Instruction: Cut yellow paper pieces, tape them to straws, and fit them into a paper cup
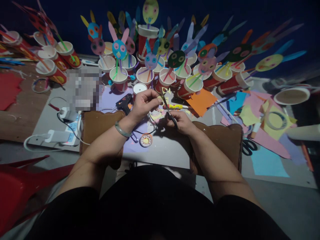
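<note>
Scissors (171, 116) in right fingers (179, 115), open room, table edge (172, 162)

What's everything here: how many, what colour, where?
Paper cups: many, red with white rims, back
Long-eared paper faces: many, multicoloured, above cups
Plastic glue gun: one, black, left of centre
Plastic power strip: one, white, left
Wavy-edged pads: two, brown, front edge
Loose paper sheets: several, mixed colours, scattered
Plastic chair: one, red, lower left
Spare scissors: one, black, right
Metal scissors: one, dark, in right grip
Smooth bangle: one, green, left wrist
Cloth shirt: one, black, bottom
Left grip: one bare hand, beside scissor blades
Right grip: one bare hand, holding scissors
</note>
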Demonstrator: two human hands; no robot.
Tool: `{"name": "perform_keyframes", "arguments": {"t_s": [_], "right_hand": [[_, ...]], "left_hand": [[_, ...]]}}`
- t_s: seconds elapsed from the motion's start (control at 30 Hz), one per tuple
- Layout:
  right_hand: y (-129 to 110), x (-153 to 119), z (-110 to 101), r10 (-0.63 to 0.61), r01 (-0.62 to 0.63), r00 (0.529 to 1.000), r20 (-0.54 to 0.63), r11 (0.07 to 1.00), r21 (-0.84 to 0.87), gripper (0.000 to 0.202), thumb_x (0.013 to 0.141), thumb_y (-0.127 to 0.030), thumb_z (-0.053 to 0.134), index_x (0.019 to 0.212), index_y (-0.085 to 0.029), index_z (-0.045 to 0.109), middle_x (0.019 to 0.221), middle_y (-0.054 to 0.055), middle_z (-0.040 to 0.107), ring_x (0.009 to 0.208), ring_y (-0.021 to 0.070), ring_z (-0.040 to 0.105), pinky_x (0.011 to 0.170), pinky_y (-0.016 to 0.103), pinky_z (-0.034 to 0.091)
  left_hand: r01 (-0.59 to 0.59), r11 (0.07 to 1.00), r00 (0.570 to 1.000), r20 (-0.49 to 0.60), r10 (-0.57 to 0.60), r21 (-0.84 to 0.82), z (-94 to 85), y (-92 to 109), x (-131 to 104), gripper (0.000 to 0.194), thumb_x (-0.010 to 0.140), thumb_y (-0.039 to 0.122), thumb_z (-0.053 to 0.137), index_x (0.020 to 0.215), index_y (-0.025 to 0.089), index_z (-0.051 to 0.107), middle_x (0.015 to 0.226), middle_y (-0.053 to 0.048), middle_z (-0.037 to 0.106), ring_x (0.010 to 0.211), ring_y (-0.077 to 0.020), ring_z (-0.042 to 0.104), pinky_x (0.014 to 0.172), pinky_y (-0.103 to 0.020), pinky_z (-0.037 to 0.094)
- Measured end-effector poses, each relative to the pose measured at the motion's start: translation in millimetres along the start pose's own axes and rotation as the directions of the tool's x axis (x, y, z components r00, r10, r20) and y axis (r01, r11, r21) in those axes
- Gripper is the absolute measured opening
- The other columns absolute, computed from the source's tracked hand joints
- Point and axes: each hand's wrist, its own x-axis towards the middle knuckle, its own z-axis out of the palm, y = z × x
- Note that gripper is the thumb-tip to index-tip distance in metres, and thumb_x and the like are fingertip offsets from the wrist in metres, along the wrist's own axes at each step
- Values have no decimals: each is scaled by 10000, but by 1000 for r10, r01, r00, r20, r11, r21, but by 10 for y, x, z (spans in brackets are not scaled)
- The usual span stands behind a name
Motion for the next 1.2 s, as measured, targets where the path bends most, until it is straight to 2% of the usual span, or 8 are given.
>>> {"name": "perform_keyframes", "arguments": {"t_s": [0.6,0.93,1.2], "right_hand": [[-17,0,9,3,-4,1000,25,1000,26,448,741,-520,757,602,-189,490,591,-36,453,562,95,386,532,245,319],[9,0,3,8,-8,1000,16,1000,14,594,700,-710,746,589,-182,498,587,-30,459,562,98,398,531,248,317],[17,-1,10,11,-12,1000,23,999,42,589,703,-710,751,606,-184,504,591,-34,465,566,98,397,532,244,316]], "left_hand": [[10,1000,1000,11,-10,-5,6,27,-4,419,721,507,826,696,170,578,554,58,556,452,-39,459,478,-207,387],[-32,999,999,8,32,-23,1,5,3,437,716,529,823,702,182,557,542,63,549,430,-44,443,451,-215,367],[-32,999,999,-9,32,-10,-8,-25,4,465,708,557,820,703,184,543,553,72,540,442,-38,455,453,-206,358]]}}
